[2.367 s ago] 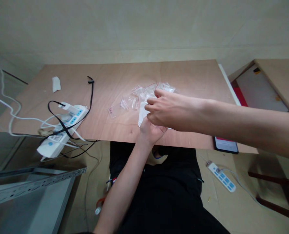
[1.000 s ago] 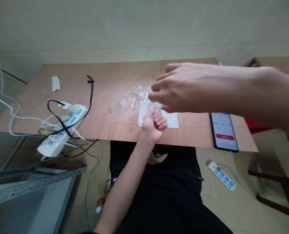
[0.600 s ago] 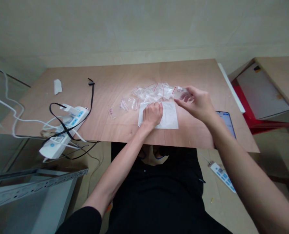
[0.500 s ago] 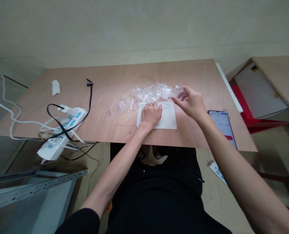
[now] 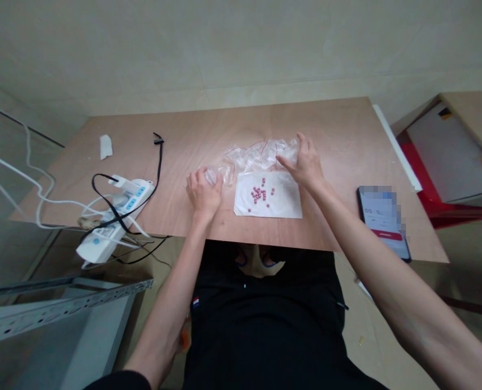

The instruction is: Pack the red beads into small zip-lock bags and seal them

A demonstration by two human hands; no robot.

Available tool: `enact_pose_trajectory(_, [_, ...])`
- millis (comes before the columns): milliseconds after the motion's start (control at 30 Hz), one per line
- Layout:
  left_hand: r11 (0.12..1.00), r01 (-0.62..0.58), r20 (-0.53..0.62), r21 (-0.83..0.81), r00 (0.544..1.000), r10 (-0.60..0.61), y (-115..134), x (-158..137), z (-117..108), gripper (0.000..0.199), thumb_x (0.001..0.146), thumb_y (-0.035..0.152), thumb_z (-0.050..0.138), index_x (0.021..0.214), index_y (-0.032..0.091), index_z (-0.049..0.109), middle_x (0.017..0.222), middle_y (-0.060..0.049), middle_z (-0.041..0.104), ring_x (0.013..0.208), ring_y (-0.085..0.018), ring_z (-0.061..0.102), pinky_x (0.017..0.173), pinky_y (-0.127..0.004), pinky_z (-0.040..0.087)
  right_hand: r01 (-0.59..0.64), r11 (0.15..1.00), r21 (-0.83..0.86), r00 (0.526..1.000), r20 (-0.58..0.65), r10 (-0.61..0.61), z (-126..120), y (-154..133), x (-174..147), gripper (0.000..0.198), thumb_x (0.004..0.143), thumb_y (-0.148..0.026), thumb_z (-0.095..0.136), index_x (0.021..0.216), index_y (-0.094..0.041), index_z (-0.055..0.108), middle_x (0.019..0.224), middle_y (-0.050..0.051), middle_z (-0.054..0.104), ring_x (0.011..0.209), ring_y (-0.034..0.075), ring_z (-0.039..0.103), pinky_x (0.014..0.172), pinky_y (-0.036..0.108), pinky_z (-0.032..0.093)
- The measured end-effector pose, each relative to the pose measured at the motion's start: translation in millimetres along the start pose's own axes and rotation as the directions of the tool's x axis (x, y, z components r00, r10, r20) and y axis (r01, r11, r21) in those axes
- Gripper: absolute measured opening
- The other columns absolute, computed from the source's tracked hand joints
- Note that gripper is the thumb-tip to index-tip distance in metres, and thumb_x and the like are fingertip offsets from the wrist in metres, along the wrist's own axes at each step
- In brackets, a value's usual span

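A sheet of white paper (image 5: 287, 200) lies near the table's front edge, with several small red beads (image 5: 259, 194) loose on it. Behind it is a heap of clear zip bags (image 5: 257, 156) with red seal lines. My right hand (image 5: 307, 164) is at the heap's right end, thumb and fingers apart. To the left of the paper, my left hand (image 5: 203, 192) rests palm down over the leftmost bags (image 5: 220, 173), its thumb spread from the fingers. Most of the small bag under that hand is hidden.
On the table's left are a white power strip (image 5: 131, 197) with tangled cables, a black strap (image 5: 160, 162) and a white scrap (image 5: 105, 147). A phone (image 5: 381, 222) lies on the right. Beyond it stand a red stool (image 5: 423, 189) and a wooden cabinet (image 5: 474, 116).
My left hand has moved left, off the paper and onto the leftmost bags, uncovering the red beads. The right hand stays by the heap, its fingers more spread.
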State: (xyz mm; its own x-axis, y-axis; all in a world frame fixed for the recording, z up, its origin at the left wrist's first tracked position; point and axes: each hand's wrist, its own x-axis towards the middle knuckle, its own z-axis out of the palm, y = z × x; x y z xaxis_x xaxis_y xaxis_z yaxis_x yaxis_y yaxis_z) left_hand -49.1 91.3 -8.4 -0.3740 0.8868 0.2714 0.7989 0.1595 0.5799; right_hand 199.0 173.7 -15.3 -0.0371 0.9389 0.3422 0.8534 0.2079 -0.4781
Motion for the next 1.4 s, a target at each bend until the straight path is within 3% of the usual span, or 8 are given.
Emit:
enact_pose_trajectory(200, [0.976, -0.152, 0.164, 0.157, 0.978, 0.126, -39.2, 4.1, -4.7, 0.043, 0.091, 0.039, 0.051, 0.121, 0.01, 0.062, 0.128, -0.02, 0.064, 0.119, -0.034, 0.056, 0.104, -0.045, 0.037, -0.016, 0.999, 0.035, 0.998, -0.062, 0.018, -3.5, 3.7, -11.9, 0.068, 0.092, -0.053, 0.044, 0.142, -0.008, 0.035, 0.143, 0.027, 0.045, 0.136, 0.035, 0.042, 0.11, 0.052, 0.036])
enact_pose_trajectory(533, [0.979, 0.002, -0.035, 0.204, 0.999, 0.006, -39.7, -0.2, -6.5, 0.023, 0.089, 0.028, 0.055, 0.094, 0.02, 0.076, 0.1, -0.011, 0.076, 0.101, -0.031, 0.062, 0.096, -0.046, 0.036, 0.051, 0.99, 0.134, 0.963, -0.27, -0.013, -5.5, 4.5, -32.3, 0.067, 0.09, -0.062, 0.044, 0.135, -0.013, 0.042, 0.137, 0.021, 0.05, 0.134, 0.032, 0.043, 0.111, 0.055, 0.035])
enact_pose_trajectory(733, [0.995, -0.032, -0.264, 0.095, 0.963, 0.057, -36.3, -9.2, -24.1, 0.018, 0.087, 0.027, 0.061, 0.093, 0.019, 0.076, 0.098, -0.01, 0.077, 0.1, -0.028, 0.062, 0.098, -0.044, 0.034, 0.126, 0.965, 0.229, 0.941, -0.335, -0.044, -24.5, -47.8, -67.3, 0.035, 0.092, -0.037, 0.05, 0.119, -0.017, 0.059, 0.126, 0.017, 0.058, 0.124, 0.029, 0.053, 0.106, 0.052, 0.041])
enact_pose_trajectory(867, [0.984, -0.176, -0.37, -0.029, 0.916, 0.153, -8.1, -31.2, -37.5, 0.015, 0.086, 0.03, 0.066, 0.089, 0.019, 0.076, 0.092, -0.007, 0.077, 0.092, -0.023, 0.064, 0.096, -0.041, 0.039, 0.137, 0.84, 0.524, 0.989, -0.126, -0.083, -31.4, -101.4, -89.0, 0.024, 0.092, -0.033, 0.053, 0.1, -0.018, 0.07, 0.101, 0.01, 0.071, 0.094, 0.021, 0.068, 0.084, 0.037, 0.055])
enact_pose_trajectory(1033, [0.923, -0.301, -0.31, -0.239, 0.925, 0.222, 31.5, -65.2, -45.2, 0.016, 0.087, 0.033, 0.066, 0.091, 0.019, 0.073, 0.094, -0.006, 0.075, 0.091, -0.018, 0.065, 0.089, -0.034, 0.046, -0.038, 0.679, 0.733, 0.994, 0.1, -0.053, -30.1, -130.3, -105.6, 0.017, 0.087, -0.026, 0.062, 0.093, -0.017, 0.075, 0.089, 0.005, 0.076, 0.067, 0.013, 0.067, 0.064, 0.026, 0.055])
enact_pose_trajectory(1200, [0.798, 0.039, -0.037, -0.602, 0.996, -0.077, 52.4, -81.1, -55.5, 0.028, 0.084, 0.044, 0.067, 0.084, 0.015, 0.067, 0.08, -0.003, 0.07, 0.07, -0.012, 0.062, 0.068, -0.025, 0.049, 0.112, 0.758, 0.642, 0.994, -0.055, -0.1, -42.6, -128.7, -121.7, 0.015, 0.086, -0.017, 0.062, 0.09, -0.017, 0.077, 0.082, 0.005, 0.075, 0.066, 0.013, 0.066, 0.061, 0.025, 0.055])
enact_pose_trajectory(1267, [0.697, 0.142, 0.137, -0.703, 0.989, -0.064, 56.1, -81.6, -57.8, 0.027, 0.08, 0.042, 0.071, 0.081, 0.015, 0.069, 0.077, -0.003, 0.071, 0.07, -0.013, 0.065, 0.068, -0.024, 0.052, 0.174, 0.777, 0.605, 0.985, -0.104, -0.139, -46.5, -128.0, -126.4, 0.016, 0.087, -0.015, 0.062, 0.092, -0.018, 0.076, 0.089, 0.006, 0.076, 0.075, 0.015, 0.069, 0.068, 0.027, 0.057])
enact_pose_trajectory(1400, [0.549, 0.223, 0.224, -0.805, 0.972, -0.066, 55.8, -79.4, -57.1, 0.025, 0.075, 0.037, 0.076, 0.083, 0.014, 0.073, 0.078, -0.004, 0.074, 0.073, -0.014, 0.069, 0.075, -0.026, 0.056, 0.204, 0.784, 0.586, 0.979, -0.123, -0.163, -48.2, -125.9, -131.1, 0.019, 0.088, -0.014, 0.061, 0.099, -0.018, 0.076, 0.099, 0.008, 0.075, 0.086, 0.016, 0.071, 0.077, 0.03, 0.059])
